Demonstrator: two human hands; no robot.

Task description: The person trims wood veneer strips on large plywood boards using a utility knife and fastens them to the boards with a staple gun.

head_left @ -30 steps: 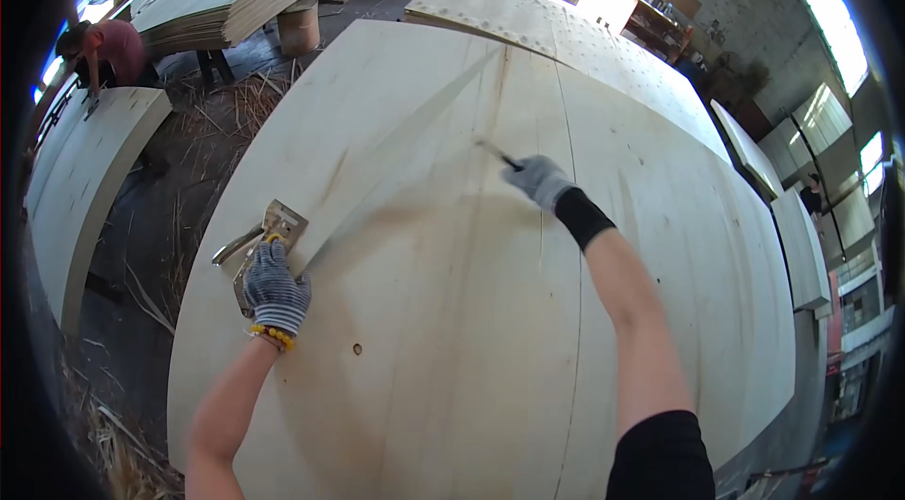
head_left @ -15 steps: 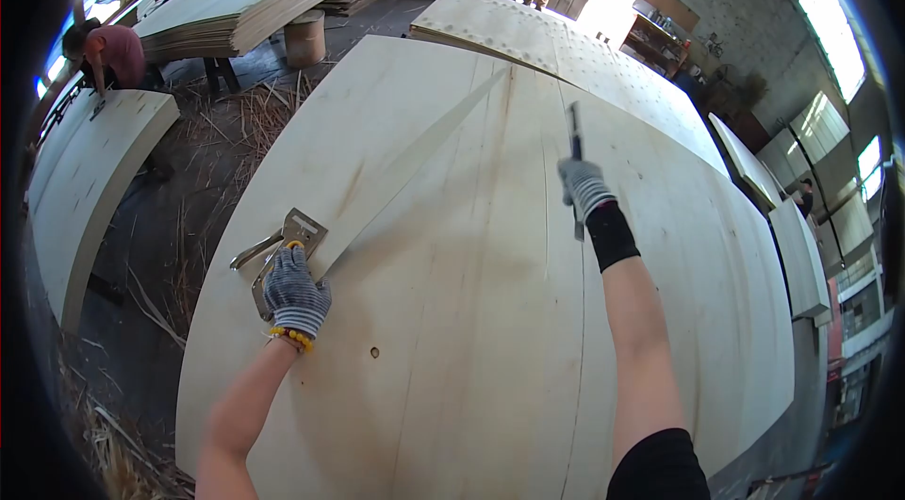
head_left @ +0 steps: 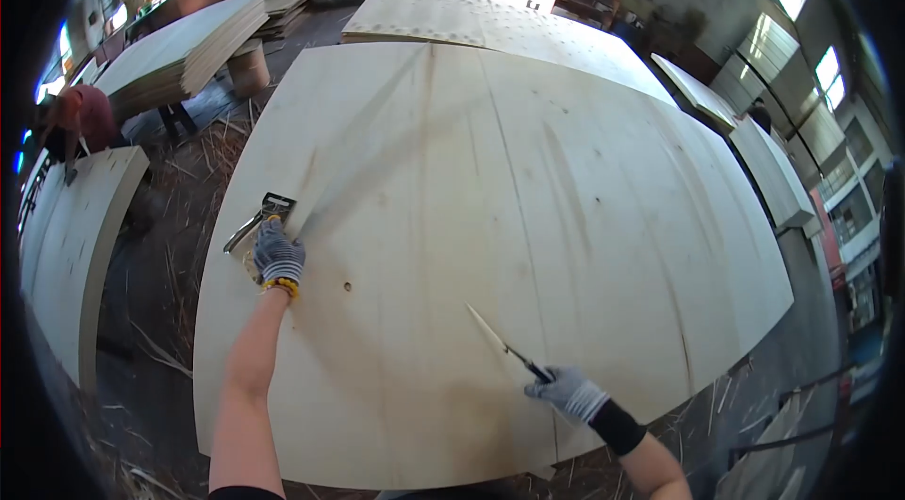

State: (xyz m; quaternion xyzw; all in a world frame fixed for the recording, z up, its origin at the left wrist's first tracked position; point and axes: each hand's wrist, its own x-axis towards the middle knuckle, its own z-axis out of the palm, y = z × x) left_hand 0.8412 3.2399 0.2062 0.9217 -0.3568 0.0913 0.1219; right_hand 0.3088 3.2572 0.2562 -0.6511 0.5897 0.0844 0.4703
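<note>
On the left part of a large pale wooden sheet (head_left: 443,245), my gloved left hand (head_left: 278,255) is closed around a metal hand tool (head_left: 276,206) that looks like a staple gun. A lever handle sticks out from it to the left, and my fingers hide part of its body. At the lower right, my gloved right hand (head_left: 570,392) grips a long knife (head_left: 485,326) by its dark handle. Its narrow blade points up and left over the sheet. A small knot hole (head_left: 347,287) and a long dark seam (head_left: 514,175) mark the surface.
More sheets (head_left: 405,15) lie beyond the far edge. A thick stack of boards (head_left: 179,48) stands at the upper left. A co-worker (head_left: 80,123) bends over another board (head_left: 71,255). Wood scraps (head_left: 170,274) litter the floor. Two people stand at the back.
My right hand has brought the knife down and toward me, from the middle of the sheet to its near right part. My left hand keeps its hold on the metal tool. The view has shifted.
</note>
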